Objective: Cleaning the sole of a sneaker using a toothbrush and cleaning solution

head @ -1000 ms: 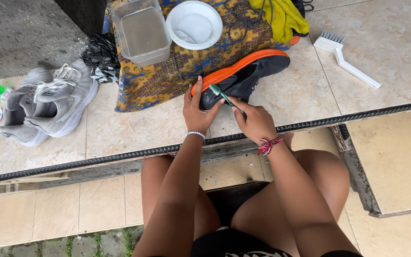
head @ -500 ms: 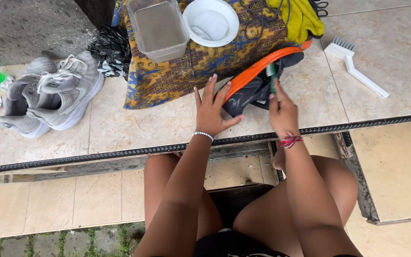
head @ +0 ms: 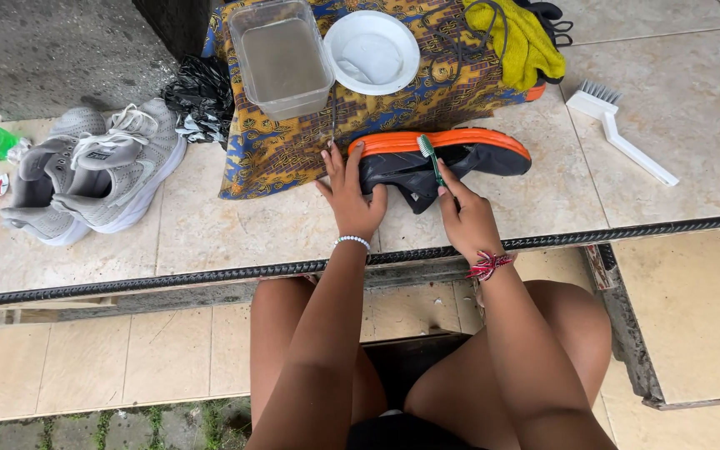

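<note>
Here, left hand (head: 352, 196) fingers splayed flat pin the black shoe (head: 435, 162) — right hand (head: 464, 217) fingers pinch a toothbrush (head: 431, 158).

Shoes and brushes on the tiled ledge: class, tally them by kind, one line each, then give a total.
Grey trainers: 2
Black shoe with orange sole, pinned by the left hand: 1
Green toothbrush in the right hand: 1
White scrubbing brush: 1
Total: 5
</note>
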